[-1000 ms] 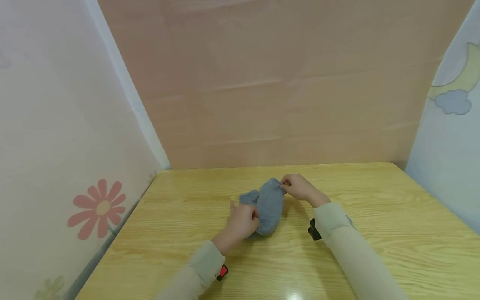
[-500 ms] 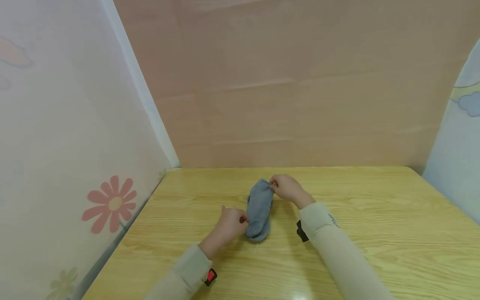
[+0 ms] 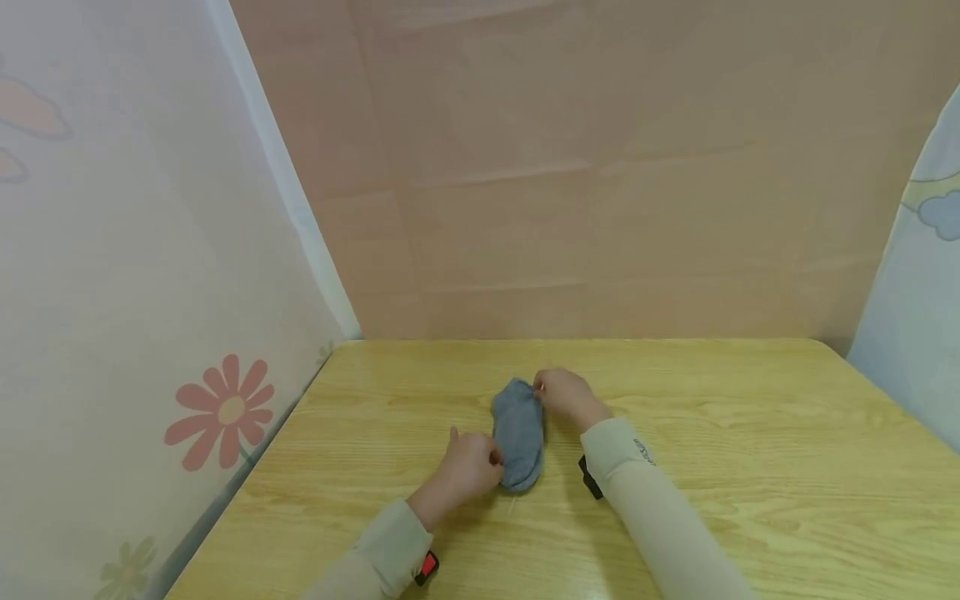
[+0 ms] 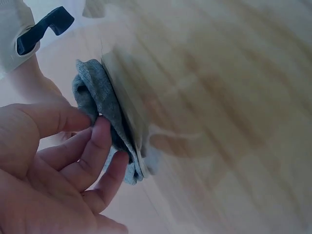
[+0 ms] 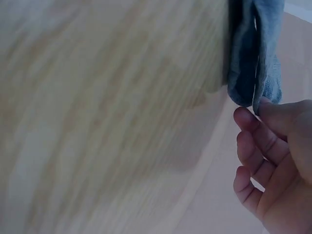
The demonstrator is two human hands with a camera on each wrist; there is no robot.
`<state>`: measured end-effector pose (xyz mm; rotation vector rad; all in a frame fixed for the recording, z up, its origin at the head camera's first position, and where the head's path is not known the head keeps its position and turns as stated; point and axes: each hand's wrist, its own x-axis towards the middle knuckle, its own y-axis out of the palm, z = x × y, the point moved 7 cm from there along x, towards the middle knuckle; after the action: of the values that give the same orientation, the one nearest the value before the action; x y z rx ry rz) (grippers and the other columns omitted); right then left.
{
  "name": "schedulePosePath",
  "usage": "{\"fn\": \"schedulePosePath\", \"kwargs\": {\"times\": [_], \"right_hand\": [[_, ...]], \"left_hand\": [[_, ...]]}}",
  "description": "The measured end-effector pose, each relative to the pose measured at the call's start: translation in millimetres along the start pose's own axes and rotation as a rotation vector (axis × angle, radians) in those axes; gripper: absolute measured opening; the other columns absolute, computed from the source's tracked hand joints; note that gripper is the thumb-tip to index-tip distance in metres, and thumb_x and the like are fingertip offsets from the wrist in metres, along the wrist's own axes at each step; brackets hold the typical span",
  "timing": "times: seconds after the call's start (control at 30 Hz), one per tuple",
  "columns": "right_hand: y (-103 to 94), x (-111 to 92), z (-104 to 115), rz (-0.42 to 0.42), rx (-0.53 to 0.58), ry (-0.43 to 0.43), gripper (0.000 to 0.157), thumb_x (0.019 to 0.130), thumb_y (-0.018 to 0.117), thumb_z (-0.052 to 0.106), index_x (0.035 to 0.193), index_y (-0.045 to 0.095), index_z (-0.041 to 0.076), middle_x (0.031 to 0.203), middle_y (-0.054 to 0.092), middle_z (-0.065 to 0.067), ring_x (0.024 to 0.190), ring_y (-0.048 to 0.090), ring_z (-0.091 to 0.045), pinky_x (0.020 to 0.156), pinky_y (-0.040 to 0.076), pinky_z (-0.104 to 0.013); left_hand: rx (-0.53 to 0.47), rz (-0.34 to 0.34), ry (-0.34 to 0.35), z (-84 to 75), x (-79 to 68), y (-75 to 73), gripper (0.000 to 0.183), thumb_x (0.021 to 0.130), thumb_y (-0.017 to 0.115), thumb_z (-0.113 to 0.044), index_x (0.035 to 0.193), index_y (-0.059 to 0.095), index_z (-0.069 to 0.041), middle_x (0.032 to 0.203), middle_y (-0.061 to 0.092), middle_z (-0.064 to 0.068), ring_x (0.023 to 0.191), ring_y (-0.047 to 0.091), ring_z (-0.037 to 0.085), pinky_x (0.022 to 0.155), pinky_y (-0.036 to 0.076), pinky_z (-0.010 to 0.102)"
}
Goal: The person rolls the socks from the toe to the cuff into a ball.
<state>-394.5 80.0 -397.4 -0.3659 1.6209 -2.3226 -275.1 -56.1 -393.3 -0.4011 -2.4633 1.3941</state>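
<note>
A pair of grey-blue socks lies stacked, one upon the other, on the wooden table. My left hand is at their near left edge; in the left wrist view its thumb and forefinger pinch the sock fabric. At the far right end, my right hand pinches the edge between thumb and forefinger, its other fingers loosely bent. Layered folds of the socks show in the right wrist view. The lower sock is mostly hidden in the head view.
A brown sheet hangs behind the table's far edge. Pale patterned walls stand on both sides, the left one bearing a red flower. Dark straps sit at both wrists.
One sock, held spread above the other, has come down onto it, so the two now line up. Both hands shifted with it; the right hand has come lower and nearer.
</note>
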Motion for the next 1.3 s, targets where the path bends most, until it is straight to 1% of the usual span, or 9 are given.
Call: {"fn": "schedulePosePath", "kwargs": {"times": [0.2, 0.3, 0.43, 0.5, 0.63, 0.77, 0.87, 0.97, 1.3], "right_hand": [[5.9, -5, -3, -0.007, -0.050, 0.022, 0.024, 0.091, 0.067, 0.024, 0.105, 0.067, 0.005, 0.106, 0.068, -0.011, 0.095, 0.064, -0.027, 0.079, 0.051, -0.044], [-3.2, -13, 1, -0.039, -0.037, -0.002, 0.028, 0.089, 0.069, 0.025, 0.108, 0.066, 0.005, 0.105, 0.067, -0.010, 0.091, 0.063, -0.025, 0.076, 0.052, -0.041], [-20.4, -34, 24, -0.033, 0.036, -0.203, 0.012, 0.088, 0.069, 0.016, 0.097, 0.069, 0.007, 0.090, 0.066, -0.002, 0.079, 0.060, -0.016, 0.069, 0.050, -0.033], [-25.2, -48, 40, -0.005, 0.063, -0.342, 0.006, 0.089, 0.068, 0.012, 0.091, 0.070, 0.007, 0.086, 0.066, 0.001, 0.076, 0.059, -0.014, 0.067, 0.049, -0.030], [-22.7, -80, 66, 0.040, 0.052, -0.548, 0.004, 0.088, 0.069, 0.010, 0.087, 0.072, 0.009, 0.084, 0.067, 0.003, 0.076, 0.059, -0.013, 0.066, 0.049, -0.026], [-10.3, -102, 79, 0.032, -0.044, -0.636, 0.007, 0.081, 0.077, 0.017, 0.083, 0.072, 0.013, 0.082, 0.065, 0.005, 0.077, 0.058, -0.009, 0.070, 0.050, -0.024], [-1.7, -109, 83, -0.001, -0.134, -0.657, 0.016, 0.075, 0.082, 0.023, 0.083, 0.072, 0.015, 0.081, 0.063, 0.006, 0.076, 0.056, -0.007, 0.071, 0.049, -0.024], [4.5, -111, 82, -0.028, -0.173, -0.647, 0.020, 0.072, 0.084, 0.024, 0.084, 0.071, 0.015, 0.081, 0.061, 0.006, 0.077, 0.056, -0.009, 0.072, 0.049, -0.026], [10.4, -108, 79, -0.062, -0.124, -0.606, 0.005, 0.078, 0.075, 0.013, 0.082, 0.073, 0.012, 0.080, 0.064, 0.004, 0.077, 0.057, -0.011, 0.072, 0.050, -0.027]], "left_hand": [[0.058, 0.115, -0.043, 4.7, -2.3, 10.5, 0.009, 0.081, 0.067, -0.009, 0.085, 0.075, -0.008, 0.088, 0.071, 0.001, 0.091, 0.066, 0.023, 0.098, 0.022, 0.075], [0.077, 0.141, 0.012, 1.3, -4.0, 6.9, 0.013, 0.081, 0.067, -0.012, 0.092, 0.075, -0.007, 0.090, 0.066, 0.001, 0.091, 0.062, 0.024, 0.093, 0.035, 0.067], [0.135, 0.184, 0.126, -5.4, -6.1, -1.5, 0.017, 0.079, 0.070, -0.014, 0.096, 0.072, -0.013, 0.093, 0.056, -0.003, 0.089, 0.049, 0.016, 0.079, 0.038, 0.042], [0.180, 0.203, 0.174, -7.3, -6.3, -2.7, 0.020, 0.077, 0.072, -0.013, 0.097, 0.072, -0.016, 0.097, 0.056, -0.004, 0.092, 0.047, 0.016, 0.081, 0.038, 0.044], [0.255, 0.214, 0.237, -10.5, -6.1, -1.0, 0.025, 0.074, 0.076, -0.013, 0.098, 0.072, -0.019, 0.101, 0.061, -0.006, 0.097, 0.051, 0.017, 0.091, 0.038, 0.061], [0.290, 0.215, 0.280, -12.8, -6.1, 4.7, 0.015, 0.076, 0.073, -0.011, 0.087, 0.072, -0.021, 0.093, 0.061, -0.010, 0.085, 0.048, 0.011, 0.083, 0.039, 0.045], [0.289, 0.195, 0.306, -13.5, -7.0, 8.3, 0.013, 0.080, 0.069, -0.008, 0.079, 0.069, -0.021, 0.086, 0.060, -0.011, 0.077, 0.040, 0.008, 0.073, 0.030, 0.034], [0.275, 0.161, 0.328, -13.5, -8.2, 9.2, 0.014, 0.085, 0.066, -0.009, 0.075, 0.068, -0.020, 0.081, 0.060, -0.012, 0.074, 0.039, 0.007, 0.072, 0.026, 0.033], [0.213, 0.131, 0.329, -6.3, -5.6, 7.9, 0.022, 0.090, 0.062, -0.014, 0.070, 0.068, -0.020, 0.070, 0.057, -0.017, 0.066, 0.037, 0.005, 0.067, 0.025, 0.029]]}}
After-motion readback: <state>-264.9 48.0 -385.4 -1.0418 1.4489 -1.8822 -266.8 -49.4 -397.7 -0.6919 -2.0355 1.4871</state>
